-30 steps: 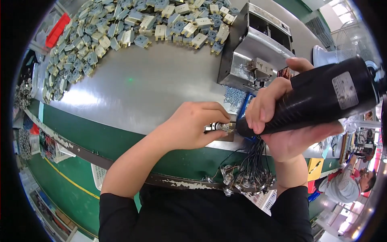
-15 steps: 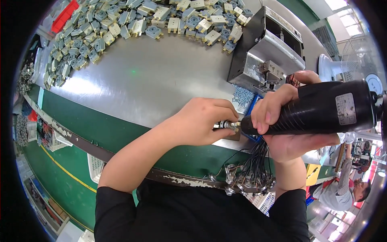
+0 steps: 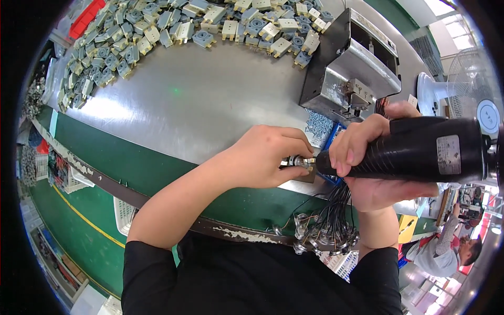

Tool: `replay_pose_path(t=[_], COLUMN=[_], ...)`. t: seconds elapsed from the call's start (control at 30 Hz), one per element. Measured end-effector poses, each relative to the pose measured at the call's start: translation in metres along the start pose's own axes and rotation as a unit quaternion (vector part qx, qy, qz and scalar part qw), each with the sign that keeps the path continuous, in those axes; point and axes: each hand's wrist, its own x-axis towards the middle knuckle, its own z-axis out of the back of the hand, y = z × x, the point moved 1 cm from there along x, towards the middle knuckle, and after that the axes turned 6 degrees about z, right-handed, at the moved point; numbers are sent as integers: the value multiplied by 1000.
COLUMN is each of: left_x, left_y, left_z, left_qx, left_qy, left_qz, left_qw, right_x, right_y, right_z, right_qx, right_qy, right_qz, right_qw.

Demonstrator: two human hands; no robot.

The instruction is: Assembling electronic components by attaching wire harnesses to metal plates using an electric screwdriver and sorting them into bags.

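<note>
My right hand [image 3: 362,152] is wrapped round a black electric screwdriver [image 3: 415,149], held roughly level with its tip pointing left. Between thumb and fingers, my left hand [image 3: 270,157] pinches a small metal and clear part with a pale end [image 3: 298,161]. The screwdriver's nose meets this small part or lies very close to it; the exact contact is hidden. Below the tool, a bundle of black wires [image 3: 338,202] with round metal and clear ends hangs at the table's front edge.
Many grey and cream switch-like blocks [image 3: 228,30] are heaped along the far side of the metal table [image 3: 210,100]. A metal fixture [image 3: 352,68] stands at right, beside loose screws [image 3: 317,126] in a blue tray [image 3: 334,137]. Further right are a fan [image 3: 487,115] and another person [image 3: 438,254].
My left hand and the small part stay almost in place. The screwdriver's rear end has dipped slightly, and the whole view has shifted a little.
</note>
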Motion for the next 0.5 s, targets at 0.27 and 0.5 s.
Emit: replay_pose_path(t=[0.27, 0.5], left_x=[-1, -1], left_y=[1, 0], left_z=[-2, -2], left_qx=[9, 9], left_qy=[-13, -11], left_qz=[2, 8], left_qw=[1000, 1000], right_x=[-10, -12], right_y=[-2, 4], right_z=[0, 5], right_qx=[23, 116], right_qy=[11, 63], right_qz=[30, 16], right_qw=[999, 991])
